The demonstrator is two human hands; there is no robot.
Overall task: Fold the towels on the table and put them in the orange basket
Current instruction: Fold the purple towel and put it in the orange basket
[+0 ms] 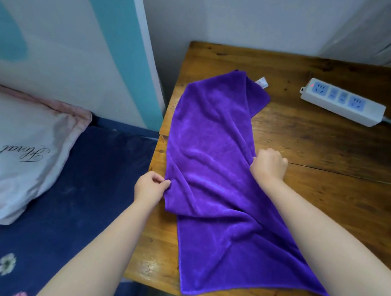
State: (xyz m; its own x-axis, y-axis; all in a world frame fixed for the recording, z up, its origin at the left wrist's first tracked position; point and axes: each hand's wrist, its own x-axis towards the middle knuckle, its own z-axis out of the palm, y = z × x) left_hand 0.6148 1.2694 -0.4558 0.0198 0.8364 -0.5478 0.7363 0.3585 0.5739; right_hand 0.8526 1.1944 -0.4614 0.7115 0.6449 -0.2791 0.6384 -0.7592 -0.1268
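On the table: purple towel (213, 174) lies lengthwise across the wooden table (334, 150), rumpled, its far end near the back edge and its near end reaching the front edge.
Towel state: partly doubled over; an upper layer stops about midway and a single layer runs on toward the viewer. A small white tag (262, 82) shows at the far corner.
Left hand: left hand (150, 186) pinches the towel's left edge between thumb and fingertips, right at the table's left side.
Right hand: right hand (269, 166) has its fingers curled round the towel's right edge, roughly across from the left hand.
Handling: plush, limp and light by the look of it; it should sag and crease wherever it is unsupported, and it will not hold a fold unless smoothed flat.
Where to hold: corners or the hemmed edges, both sides at once, so the cloth stays taut while it is laid over.
Stage: folding under way, judging from the loose layers.
Basket: no orange basket in view.
Nearby: white power strip (344, 102) at the table's far right, well apart from the towel; pillow (15, 153) on a dark blue bedsheet (74, 207) to the left.
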